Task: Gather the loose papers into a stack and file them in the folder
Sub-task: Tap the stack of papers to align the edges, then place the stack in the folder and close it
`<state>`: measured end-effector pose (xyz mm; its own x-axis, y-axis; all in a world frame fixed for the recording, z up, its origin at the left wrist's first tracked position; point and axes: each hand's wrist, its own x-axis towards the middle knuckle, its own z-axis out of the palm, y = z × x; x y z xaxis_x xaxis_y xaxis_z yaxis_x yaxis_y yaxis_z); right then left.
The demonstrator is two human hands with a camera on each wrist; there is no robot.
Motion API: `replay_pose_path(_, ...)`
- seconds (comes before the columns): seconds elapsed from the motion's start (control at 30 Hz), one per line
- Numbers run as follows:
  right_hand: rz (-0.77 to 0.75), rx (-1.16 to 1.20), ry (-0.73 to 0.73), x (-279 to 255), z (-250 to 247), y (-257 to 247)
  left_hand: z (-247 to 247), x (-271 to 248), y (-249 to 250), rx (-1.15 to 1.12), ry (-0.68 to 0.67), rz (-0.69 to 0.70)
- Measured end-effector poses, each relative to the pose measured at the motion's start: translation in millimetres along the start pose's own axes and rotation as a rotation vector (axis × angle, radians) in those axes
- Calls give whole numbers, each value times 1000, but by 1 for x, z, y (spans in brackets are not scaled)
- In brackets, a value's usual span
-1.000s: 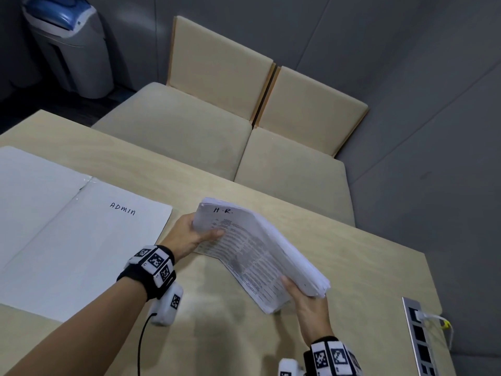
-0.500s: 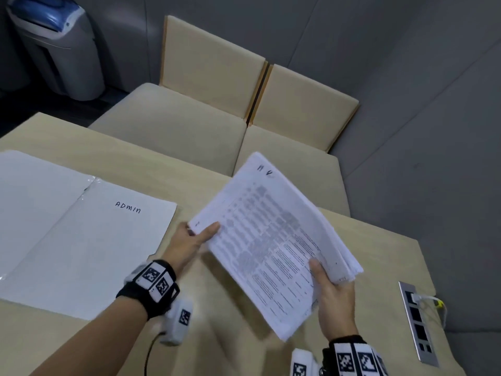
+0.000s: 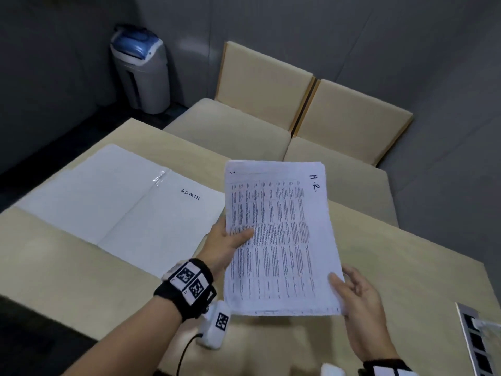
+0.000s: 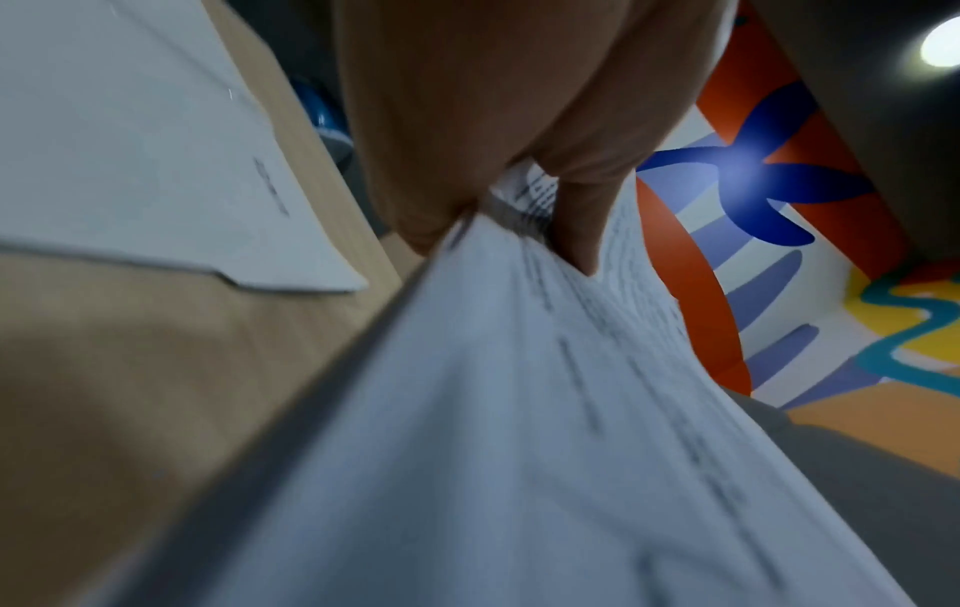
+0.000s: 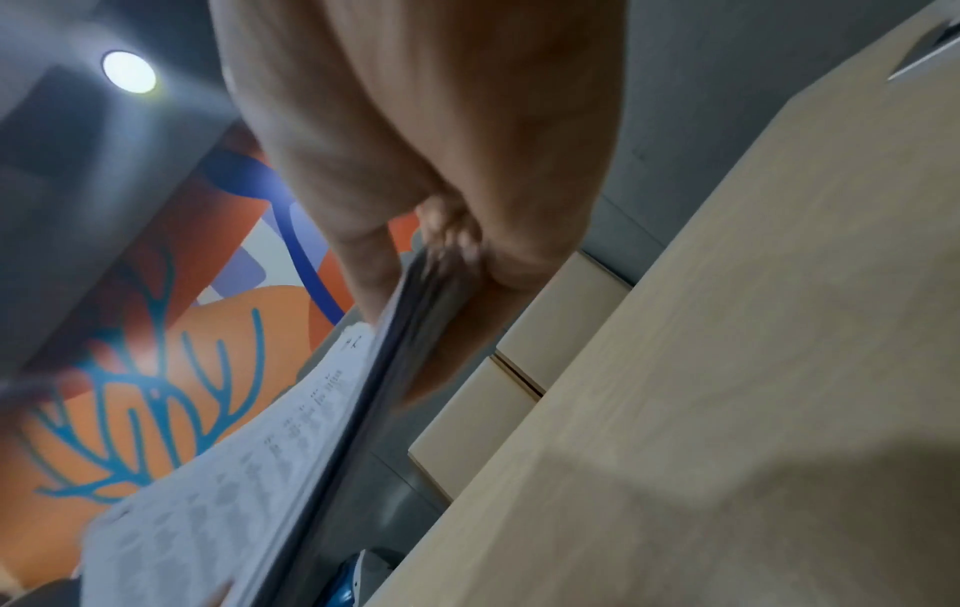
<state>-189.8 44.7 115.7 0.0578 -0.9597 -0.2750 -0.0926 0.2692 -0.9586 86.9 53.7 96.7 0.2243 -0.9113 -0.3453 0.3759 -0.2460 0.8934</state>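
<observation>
Both the left hand [image 3: 227, 240] and right hand [image 3: 357, 302] pinch the stack [image 3: 282, 240] by its edges, so sheets between them could fan out before reaching the folder [image 3: 113, 202] beyond the left hand.

left hand [image 3: 226, 244] pinching paper stack [image 3: 279, 240], right hand [image 3: 357, 302] gripping its corner

Office meeting booth: table [image 3: 406, 267], cushioned bench [image 3: 244, 126], power strip [image 3: 477, 340].

Head view high, looking down across table [image 3: 81, 267], both wrist views close underneath, sharing paper stack [image 3: 279, 240] edge
</observation>
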Motion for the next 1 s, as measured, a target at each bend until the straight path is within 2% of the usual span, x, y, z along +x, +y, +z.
replay_pose_path(0.1, 77, -71, -189, -7, 23, 4, -29, -22, 2, 95, -42, -12)
replay_pose_path(0.17, 67, -92, -199, -13, 47, 10, -44, -33, 2, 136, -42, -17)
replay_pose_path(0.3, -47, -208, -140, -15, 98, 21, -84, -36, 6, 198, 66, 16)
replay_pose_path(0.4, -65, -255, -131, -12, 140, 18, -138, -24, 25, 404, 16, 4)
replay_pose_path(0.43, -57, -256, -118, -8, 153, 18, -161, -16, 34, 472, 36, -5)
replay_pose_path(0.6, 18, -203, 46, 17, 231, 34, -303, 32, 75, 813, 331, -42)
replay_pose_path(0.7, 132, -154, 130, 26, 280, 49, -382, 63, 89, 1000, 500, -148)
replay_pose_path(0.83, 214, -158, 196, 29, 327, 67, -440, 92, 99, 1220, 639, -234)
replay_pose_path(0.9, 268, -167, 210, 27, 343, 71, -454, 99, 101, 1280, 642, -282)
replay_pose_path(1.0, 321, -246, 230, 34, 357, 80, -469, 108, 93, 1327, 554, -384)
